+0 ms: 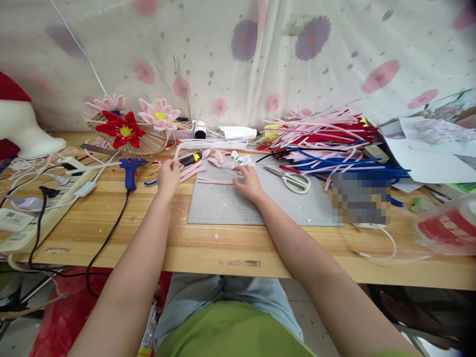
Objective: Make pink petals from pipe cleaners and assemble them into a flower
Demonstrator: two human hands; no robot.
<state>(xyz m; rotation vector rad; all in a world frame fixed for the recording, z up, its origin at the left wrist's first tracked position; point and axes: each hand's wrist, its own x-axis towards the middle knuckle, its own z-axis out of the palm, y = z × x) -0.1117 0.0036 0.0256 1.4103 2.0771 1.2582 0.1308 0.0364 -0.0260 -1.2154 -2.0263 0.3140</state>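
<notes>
My left hand point(169, 176) is raised over the left of the cutting mat with its fingers closed around a short pink pipe cleaner point(177, 151), which points upward. On the grey cutting mat point(226, 210) lies my right hand point(248, 183), fingers apart, its thumb side by the ends of pink pipe cleaners point(215, 181). Just beyond its fingertips are small white pieces point(246, 160) and pink petal shapes point(215, 158). More cut pink lengths point(191, 171) lie between the hands, below a black-and-yellow tool handle point(190, 159). Scissors point(293, 181) with pale handles rest right of my right hand.
A blue glue gun point(131, 171) stands left, its black cord crossing the table edge. Near it are a power strip point(44, 213) and a basket with fuzzy flowers point(124, 131). Pipe cleaner bundles point(320, 136), papers point(435, 158) and a plastic cup point(448, 225) occupy the right.
</notes>
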